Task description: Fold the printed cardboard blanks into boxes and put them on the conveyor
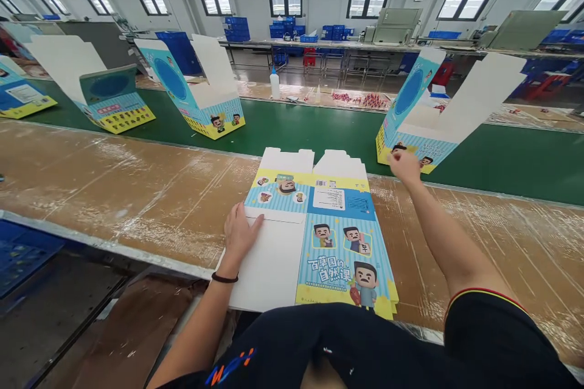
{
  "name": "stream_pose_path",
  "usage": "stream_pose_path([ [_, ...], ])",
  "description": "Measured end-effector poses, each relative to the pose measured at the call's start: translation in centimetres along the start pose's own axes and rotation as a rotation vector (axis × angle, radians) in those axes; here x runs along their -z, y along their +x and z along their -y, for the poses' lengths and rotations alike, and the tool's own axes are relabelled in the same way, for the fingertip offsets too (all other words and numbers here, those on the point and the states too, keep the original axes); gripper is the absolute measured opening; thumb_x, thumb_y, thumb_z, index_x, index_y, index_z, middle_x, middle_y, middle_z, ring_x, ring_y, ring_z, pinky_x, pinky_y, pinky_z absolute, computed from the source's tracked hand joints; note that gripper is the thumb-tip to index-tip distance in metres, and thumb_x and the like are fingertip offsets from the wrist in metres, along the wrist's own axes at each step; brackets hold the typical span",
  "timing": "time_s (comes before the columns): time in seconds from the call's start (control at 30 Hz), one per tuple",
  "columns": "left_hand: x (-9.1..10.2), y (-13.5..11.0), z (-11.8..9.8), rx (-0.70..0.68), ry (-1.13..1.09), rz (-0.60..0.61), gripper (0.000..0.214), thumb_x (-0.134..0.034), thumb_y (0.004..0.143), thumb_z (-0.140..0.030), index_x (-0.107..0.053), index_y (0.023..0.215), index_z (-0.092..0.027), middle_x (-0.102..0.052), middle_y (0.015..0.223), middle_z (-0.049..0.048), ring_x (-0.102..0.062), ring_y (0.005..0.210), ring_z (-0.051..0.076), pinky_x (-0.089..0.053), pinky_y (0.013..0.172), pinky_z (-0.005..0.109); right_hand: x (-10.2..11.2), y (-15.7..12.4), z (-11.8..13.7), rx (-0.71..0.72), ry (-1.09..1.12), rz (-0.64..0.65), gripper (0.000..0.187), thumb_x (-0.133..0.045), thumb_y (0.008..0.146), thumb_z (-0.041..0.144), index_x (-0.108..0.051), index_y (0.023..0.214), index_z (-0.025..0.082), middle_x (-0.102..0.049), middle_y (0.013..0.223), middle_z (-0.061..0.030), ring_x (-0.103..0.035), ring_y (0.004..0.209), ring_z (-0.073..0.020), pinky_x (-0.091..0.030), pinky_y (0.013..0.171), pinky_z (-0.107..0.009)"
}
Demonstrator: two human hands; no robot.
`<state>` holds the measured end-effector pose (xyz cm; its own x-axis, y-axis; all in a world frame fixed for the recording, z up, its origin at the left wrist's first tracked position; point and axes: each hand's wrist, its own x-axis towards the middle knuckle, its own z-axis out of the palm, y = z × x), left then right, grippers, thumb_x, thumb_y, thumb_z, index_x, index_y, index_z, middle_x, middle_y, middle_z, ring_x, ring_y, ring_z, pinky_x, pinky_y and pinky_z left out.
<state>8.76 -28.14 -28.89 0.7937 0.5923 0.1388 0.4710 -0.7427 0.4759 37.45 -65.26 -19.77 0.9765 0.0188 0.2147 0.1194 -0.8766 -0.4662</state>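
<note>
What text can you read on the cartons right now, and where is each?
"百草园的自然课": title on the flat carton blank, below the cartoon figures.
White label: print too small to read.
Barcode: digits too small to read.
Standing box: lettering too blurred to read.

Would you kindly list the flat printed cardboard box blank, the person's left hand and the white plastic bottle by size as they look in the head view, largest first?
Flat printed cardboard box blank
Left hand
White plastic bottle, though distance makes this unsure.
</note>
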Motion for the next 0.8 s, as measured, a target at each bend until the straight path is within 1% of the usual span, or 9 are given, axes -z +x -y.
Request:
stream_pose_path([
  [0.07, 0.3, 0.0, -0.4, 0.042, 0.026, 0.022, 0.057, -0.056, 0.091, -0.046, -0.056, 0.135, -0.009, -0.058, 0.145, 0.0266, -0.056, 0.137, 0.040, -0.046, 0.114, 0.056, -1.9, -2.0, 0.7, -0.039, 0.003, 0.180, 0.039, -0.067, 0.092, 0.036, -0.052, 0.059, 0.021, -0.060, 0.064, -0.0080, -0.063, 0.071, -0.0273, -0.042, 0.068, -0.034],
  [0.13, 0.6, 0.1, -0.8, 0.058, 0.031, 0.045, 0.054, -0.056, 0.091, -0.044, -0.057, 0.132, -0.009, -0.058, 0.144, 0.0265, -0.056, 0.137, 0.039, -0.045, 0.115, 0.055, -3.1, -3.9, 1.4, -0.044, 0.028, 0.277, 0.049, -0.076, 0.084, 0.038, -0.043, 0.052, 0.023, -0.050, 0.053, -0.0035, -0.060, 0.066, -0.0259, -0.041, 0.065, -0.032],
  [0.23, 0.6, 0.3, -1.3, 0.081, -0.001, 0.043, 0.054, -0.058, 0.089, -0.041, -0.057, 0.133, -0.009, -0.058, 0.146, 0.0256, -0.054, 0.139, 0.038, -0.042, 0.117, 0.053, -3.2, -5.7, 2.4, -0.046, 0.103, 0.262, 0.043, -0.080, 0.077, 0.033, -0.043, 0.057, 0.024, -0.056, 0.062, -0.0045, -0.062, 0.075, -0.0274, -0.044, 0.070, -0.033],
  [0.37, 0.4, 0.6, -1.5, 0.142, -0.115, 0.015, 0.052, -0.063, 0.085, -0.038, -0.059, 0.130, -0.014, -0.061, 0.144, 0.0213, -0.055, 0.140, 0.036, -0.041, 0.119, 0.051, -1.7, -6.2, 3.9, -0.053, 0.301, 0.149, 0.031, -0.077, 0.073, 0.033, -0.048, 0.079, 0.023, -0.069, 0.092, -0.0097, -0.067, 0.095, -0.0303, -0.052, 0.081, -0.038],
  [0.5, 0.4, 1.0, -1.2, 0.181, -0.367, -0.003, 0.045, -0.070, 0.077, -0.034, -0.064, 0.118, -0.017, -0.065, 0.138, 0.0195, -0.054, 0.140, 0.037, -0.037, 0.122, 0.055, -0.3, -6.5, 5.8, -0.031, 0.577, 0.140, 0.036, -0.073, 0.076, 0.046, -0.050, 0.093, 0.024, -0.073, 0.094, -0.0078, -0.072, 0.088, -0.0283, -0.060, 0.075, -0.040],
  [0.6, 1.4, 2.0, -1.1, 0.166, -0.600, -0.009, 0.039, -0.071, 0.076, -0.033, -0.063, 0.111, -0.015, -0.069, 0.128, 0.0200, -0.061, 0.131, 0.036, -0.044, 0.116, 0.055, 1.7, -7.3, 7.2, 0.076, 0.900, 0.091, 0.049, -0.078, 0.068, 0.056, -0.051, 0.096, 0.026, -0.076, 0.092, -0.0045, -0.075, 0.087, -0.0300, -0.063, 0.077, -0.046],
  [0.7, 4.4, 4.1, -1.9, 0.069, -0.780, -0.091, 0.037, -0.068, 0.084, -0.038, -0.061, 0.113, -0.017, -0.072, 0.121, 0.0150, -0.068, 0.118, 0.027, -0.053, 0.106, 0.044, 5.4, -8.2, 8.4, 0.299, 1.168, -0.107, 0.049, -0.088, 0.063, 0.051, -0.058, 0.094, 0.029, -0.077, 0.101, -0.0030, -0.075, 0.099, -0.0330, -0.064, 0.087, -0.051],
  [0.77, 7.5, 5.9, -3.2, -0.103, -0.975, -0.229, 0.039, -0.072, 0.085, -0.044, -0.061, 0.113, -0.018, -0.073, 0.116, 0.0113, -0.069, 0.114, 0.025, -0.054, 0.102, 0.039, 8.4, -8.4, 9.0, 0.494, 1.121, -0.245, 0.043, -0.086, 0.070, 0.052, -0.063, 0.101, 0.034, -0.076, 0.106, -0.0012, -0.073, 0.110, -0.0339, -0.062, 0.093, -0.053],
  [0.8, 9.3, 6.9, -4.0, -0.193, -1.044, -0.313, 0.042, -0.076, 0.084, -0.048, -0.062, 0.111, -0.020, -0.073, 0.111, 0.0090, -0.070, 0.111, 0.024, -0.055, 0.098, 0.037, 9.8, -8.4, 9.1, 0.591, 1.033, -0.245, 0.039, -0.079, 0.079, 0.059, -0.064, 0.108, 0.039, -0.075, 0.106, -0.0007, -0.072, 0.113, -0.0339, -0.063, 0.092, -0.054],
])
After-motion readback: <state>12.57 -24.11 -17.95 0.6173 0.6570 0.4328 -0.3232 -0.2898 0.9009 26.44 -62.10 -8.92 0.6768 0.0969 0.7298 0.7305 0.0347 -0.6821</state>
